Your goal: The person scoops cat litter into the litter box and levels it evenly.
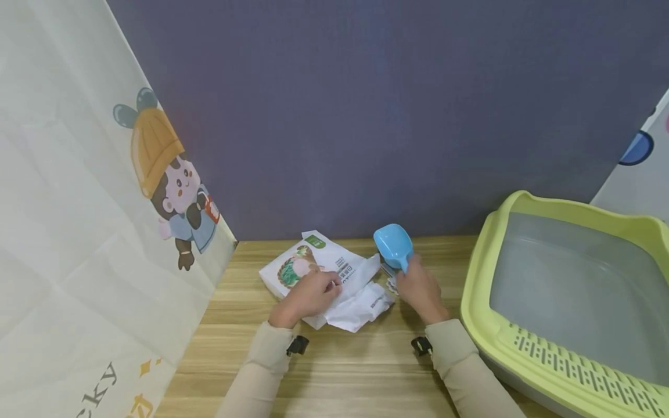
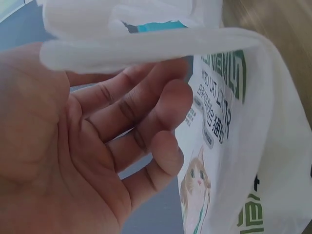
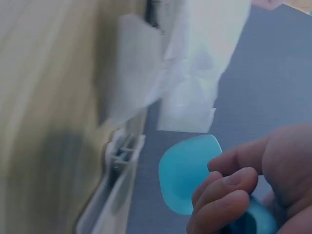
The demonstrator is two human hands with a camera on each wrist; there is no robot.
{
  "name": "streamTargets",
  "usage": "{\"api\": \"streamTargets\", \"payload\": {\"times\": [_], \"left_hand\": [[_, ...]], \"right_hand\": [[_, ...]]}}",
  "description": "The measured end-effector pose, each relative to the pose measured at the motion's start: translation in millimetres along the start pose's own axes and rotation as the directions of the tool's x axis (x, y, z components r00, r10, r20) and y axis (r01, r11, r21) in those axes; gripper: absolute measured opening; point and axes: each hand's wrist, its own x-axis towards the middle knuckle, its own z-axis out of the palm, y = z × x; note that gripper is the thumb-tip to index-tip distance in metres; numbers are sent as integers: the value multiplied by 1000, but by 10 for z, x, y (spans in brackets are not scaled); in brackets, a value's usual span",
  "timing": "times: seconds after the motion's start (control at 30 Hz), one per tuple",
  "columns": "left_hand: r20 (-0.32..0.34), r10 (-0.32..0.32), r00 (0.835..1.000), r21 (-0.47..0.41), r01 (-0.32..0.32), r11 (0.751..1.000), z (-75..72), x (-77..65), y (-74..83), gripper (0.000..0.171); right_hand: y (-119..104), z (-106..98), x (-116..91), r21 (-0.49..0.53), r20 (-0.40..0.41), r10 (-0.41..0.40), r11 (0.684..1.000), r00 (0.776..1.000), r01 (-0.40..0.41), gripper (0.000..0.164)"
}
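A white printed cat litter bag (image 1: 360, 276) lies on the wooden table with its crumpled mouth toward the right. My left hand (image 1: 312, 293) is over its front side, its fingers loosely bent. In the left wrist view, a fold of the bag (image 2: 273, 122) hides the thumb and index fingertip, which seem to pinch it; the other fingers (image 2: 161, 117) curl free. My right hand (image 1: 420, 287) grips a light blue scoop (image 1: 393, 241) by its handle, bowl pointing away from me. In the right wrist view, the scoop bowl (image 3: 183, 175) shows beyond the fingers.
A lime-green and grey litter box (image 1: 475, 290) stands on the right, close to my right forearm. A small whitish object (image 1: 392, 284) lies between bag and right hand. Behind the table rises a dark blue partition (image 1: 366, 116); a printed white curtain (image 1: 63, 174) hangs left.
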Motion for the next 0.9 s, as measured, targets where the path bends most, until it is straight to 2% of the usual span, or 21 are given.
{"api": "streamTargets", "payload": {"times": [0.27, 0.57, 0.9], "left_hand": [[61, 3, 998, -28, -1, 1000, 32, 43, 72, 13], [77, 24, 997, 4, -24, 1000, 101, 96, 144, 9], [125, -5, 992, 40, 0, 999, 216, 189, 186, 10]], "right_hand": [[-96, -192, 4, 43, 5, -79, 996, 997, 78, 37], [-192, -415, -15, 69, 19, -160, 985, 987, 159, 39], [-210, -582, 39, 78, 69, -224, 973, 972, 218, 39]]}}
